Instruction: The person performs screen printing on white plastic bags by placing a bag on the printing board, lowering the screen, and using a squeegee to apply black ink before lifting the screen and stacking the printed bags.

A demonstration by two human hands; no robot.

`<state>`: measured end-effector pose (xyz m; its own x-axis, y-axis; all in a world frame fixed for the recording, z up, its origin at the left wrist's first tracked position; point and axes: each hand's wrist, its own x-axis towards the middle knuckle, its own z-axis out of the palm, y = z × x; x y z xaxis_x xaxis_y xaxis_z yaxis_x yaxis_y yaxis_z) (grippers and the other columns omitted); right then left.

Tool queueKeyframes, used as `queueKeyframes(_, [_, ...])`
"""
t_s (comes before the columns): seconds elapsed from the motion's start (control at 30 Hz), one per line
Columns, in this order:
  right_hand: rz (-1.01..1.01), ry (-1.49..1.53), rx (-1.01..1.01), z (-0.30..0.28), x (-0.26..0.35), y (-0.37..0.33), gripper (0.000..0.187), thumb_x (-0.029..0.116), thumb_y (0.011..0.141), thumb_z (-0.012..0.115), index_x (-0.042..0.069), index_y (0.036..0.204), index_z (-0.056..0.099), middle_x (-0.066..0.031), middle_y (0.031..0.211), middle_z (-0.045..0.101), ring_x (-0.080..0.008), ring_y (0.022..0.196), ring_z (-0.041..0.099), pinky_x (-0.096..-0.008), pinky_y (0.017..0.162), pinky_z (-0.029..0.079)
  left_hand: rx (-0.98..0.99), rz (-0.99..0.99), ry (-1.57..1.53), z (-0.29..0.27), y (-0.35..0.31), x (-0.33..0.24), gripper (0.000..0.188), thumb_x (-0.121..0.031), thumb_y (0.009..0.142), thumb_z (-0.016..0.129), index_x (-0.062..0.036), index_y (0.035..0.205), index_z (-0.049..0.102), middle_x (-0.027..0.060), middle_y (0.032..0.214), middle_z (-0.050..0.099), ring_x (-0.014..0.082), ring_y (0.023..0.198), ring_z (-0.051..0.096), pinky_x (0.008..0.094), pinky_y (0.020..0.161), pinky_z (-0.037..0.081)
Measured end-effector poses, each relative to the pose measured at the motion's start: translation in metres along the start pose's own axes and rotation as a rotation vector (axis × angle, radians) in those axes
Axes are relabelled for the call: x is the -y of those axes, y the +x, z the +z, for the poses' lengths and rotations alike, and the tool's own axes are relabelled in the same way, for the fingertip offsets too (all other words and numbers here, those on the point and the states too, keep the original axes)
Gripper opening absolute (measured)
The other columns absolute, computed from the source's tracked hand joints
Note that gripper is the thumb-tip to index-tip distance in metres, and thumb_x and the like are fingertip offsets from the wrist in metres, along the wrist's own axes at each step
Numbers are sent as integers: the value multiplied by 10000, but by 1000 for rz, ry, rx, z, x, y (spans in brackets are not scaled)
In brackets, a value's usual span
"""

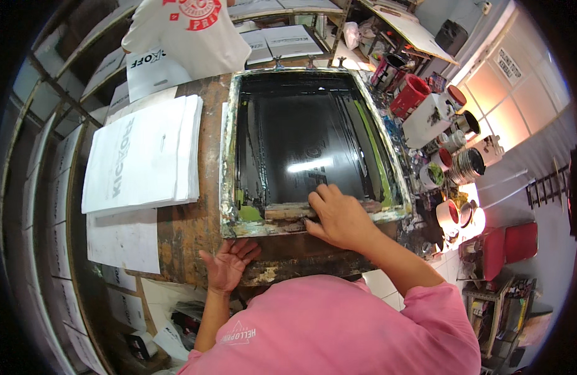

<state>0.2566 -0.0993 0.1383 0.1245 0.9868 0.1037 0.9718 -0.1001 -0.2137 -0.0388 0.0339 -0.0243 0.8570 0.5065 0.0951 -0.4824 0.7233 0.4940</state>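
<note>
In front of me lies a screen-printing frame (228, 164), its paint-crusted rim around a mesh (282, 125) coated with glossy black ink. Along the near end of the mesh rests a wooden squeegee (287, 214). My right hand (339, 217) is closed on the squeegee's top, fingers on the far side and thumb on the near side. Its blade is hidden. My left hand (231, 262) is empty, palm up with the fingers apart, beside the frame's near left corner.
A thick stack of printed white sheets (144, 156) lies left of the frame on the stained wooden table (188, 247). Ink tubs and a red container (410, 95) crowd the right side. Beyond the table, a person (188, 37) holds a printed white bag (152, 70). Racks line the left.
</note>
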Motion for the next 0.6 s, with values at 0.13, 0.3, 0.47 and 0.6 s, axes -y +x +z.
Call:
queueKeyframes(0.13, [-55,-236,-259,-56,14,16,373,373,877,697,69,1082,636,-118,910,595,-306,949,594,-561,981,410,218,89,2,52,27,-38,1031,-870,842,437,-125,1553,402,196,1594,398,398,1442,424,679,1186,256])
queueKeyframes(0.3, [-68,-315,-631,-123,2,79,301,386,868,668,89,917,657,-111,834,639,-283,857,634,-498,897,398,259,263,-43,131,98,-65,995,-762,894,543,-101,1600,308,221,1654,261,447,1503,292,683,1198,201])
queueKeyframes(0.47, [-131,-310,-736,-157,-6,111,369,401,888,623,49,777,647,-158,764,673,-327,756,653,-474,831,417,-327,113,2155,79,114,-40,914,-713,942,479,-154,1630,257,287,1643,234,523,1530,109,713,1181,41])
queueKeyframes(0.6, [-136,-316,-701,-178,-3,123,327,351,897,614,30,915,675,-145,840,683,-344,798,644,-464,786,410,-398,-137,2578,48,91,11,963,-789,931,372,-140,1631,246,273,1667,164,462,1558,28,743,1131,-134])
